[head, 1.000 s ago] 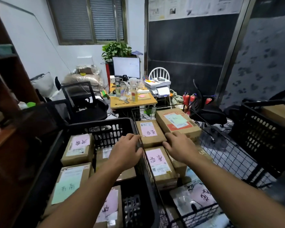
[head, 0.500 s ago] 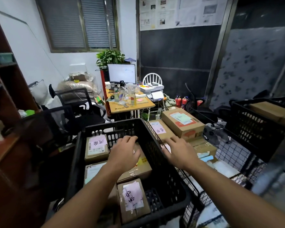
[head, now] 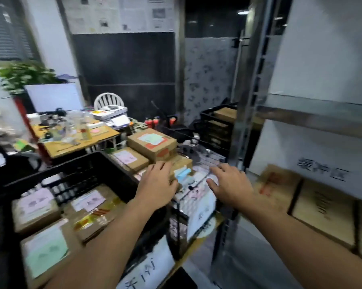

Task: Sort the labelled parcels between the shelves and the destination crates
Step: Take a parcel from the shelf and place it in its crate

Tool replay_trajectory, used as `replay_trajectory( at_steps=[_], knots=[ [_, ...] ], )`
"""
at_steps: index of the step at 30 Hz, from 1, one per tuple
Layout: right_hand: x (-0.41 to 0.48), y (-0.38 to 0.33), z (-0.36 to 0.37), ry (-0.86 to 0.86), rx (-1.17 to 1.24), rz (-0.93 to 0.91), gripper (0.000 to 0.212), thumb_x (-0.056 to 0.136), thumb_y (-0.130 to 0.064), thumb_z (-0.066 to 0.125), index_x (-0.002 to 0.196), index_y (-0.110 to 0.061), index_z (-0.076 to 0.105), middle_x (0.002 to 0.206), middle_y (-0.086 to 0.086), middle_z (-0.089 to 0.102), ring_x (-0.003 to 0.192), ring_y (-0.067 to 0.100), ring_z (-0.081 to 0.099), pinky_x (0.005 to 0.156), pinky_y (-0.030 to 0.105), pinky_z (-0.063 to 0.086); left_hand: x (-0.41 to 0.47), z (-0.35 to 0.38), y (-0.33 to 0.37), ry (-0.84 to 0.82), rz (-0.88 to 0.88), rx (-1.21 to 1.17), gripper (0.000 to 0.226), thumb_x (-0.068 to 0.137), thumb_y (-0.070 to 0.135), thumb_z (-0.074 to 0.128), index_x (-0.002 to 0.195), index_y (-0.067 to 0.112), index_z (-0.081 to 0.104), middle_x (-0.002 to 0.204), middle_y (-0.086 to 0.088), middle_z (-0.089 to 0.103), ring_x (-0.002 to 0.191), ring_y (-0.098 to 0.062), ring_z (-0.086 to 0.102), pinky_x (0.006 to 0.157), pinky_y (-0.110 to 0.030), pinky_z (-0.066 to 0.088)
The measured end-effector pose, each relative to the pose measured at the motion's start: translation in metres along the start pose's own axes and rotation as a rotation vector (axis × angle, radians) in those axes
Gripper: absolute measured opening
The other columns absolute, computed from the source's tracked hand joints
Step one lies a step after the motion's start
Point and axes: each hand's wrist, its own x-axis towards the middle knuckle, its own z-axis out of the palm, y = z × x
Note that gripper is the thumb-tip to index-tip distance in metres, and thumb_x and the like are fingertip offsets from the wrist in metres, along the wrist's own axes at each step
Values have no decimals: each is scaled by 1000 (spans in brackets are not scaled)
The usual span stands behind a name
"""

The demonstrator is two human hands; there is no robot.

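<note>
A black plastic crate [head: 96, 163] at lower left holds several brown labelled parcels [head: 36, 207]. To its right a wire basket [head: 198, 180] carries more cardboard parcels, among them a large box with a green label [head: 153, 142] and one with a pink label [head: 126, 158]. My left hand [head: 158, 180] hovers with loose fingers over the parcels at the crate's right edge and holds nothing. My right hand [head: 231, 183] reaches over the wire basket with spread fingers, also holding nothing. On the right a metal shelf [head: 313, 113] has brown boxes [head: 319, 207] on its lower level.
A cluttered wooden desk [head: 75, 138] with a monitor [head: 53, 97], a printer and a white chair stands behind the crate. Another black crate [head: 215, 126] with boxes sits at the back by the shelf post [head: 241, 130]. A paper sign with handwriting hangs at the crate's front.
The view has swung right, bringing the metal shelf into sight. Both hands have moved right, from the black crate's rim to above the wire basket's parcels.
</note>
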Motion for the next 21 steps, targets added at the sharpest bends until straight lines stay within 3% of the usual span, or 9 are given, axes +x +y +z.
replay_trajectory(
  at_steps=[8,13,18,21],
  knots=[
    [-177,160,-45,15,-96,433,44,100,-52,42,136,-29,52,141,3,51,130,31,49,102,45,43,-12,65,196,-159,367,-150,56,94,37,54,146,20,42,141,-3,48,128,-29,44,107,-39,37],
    [-323,245,-80,49,-150,690,49,100,-53,43,145,-33,45,142,1,52,130,32,50,102,45,43,-66,93,344,-268,593,-221,56,94,34,51,148,25,38,147,0,43,131,-27,41,108,-37,35],
    [-469,303,-113,40,-242,935,41,99,-50,45,134,-29,51,129,2,58,122,34,55,94,44,46,-137,117,479,-337,788,-307,54,96,37,48,148,27,36,150,3,39,133,-25,38,108,-39,36],
    [-545,327,-131,46,-257,1066,46,100,-50,44,140,-29,48,135,3,56,126,33,52,98,44,45,-181,126,548,-409,890,-352,55,96,37,48,148,27,35,151,3,38,134,-24,37,110,-39,36]
  ],
)
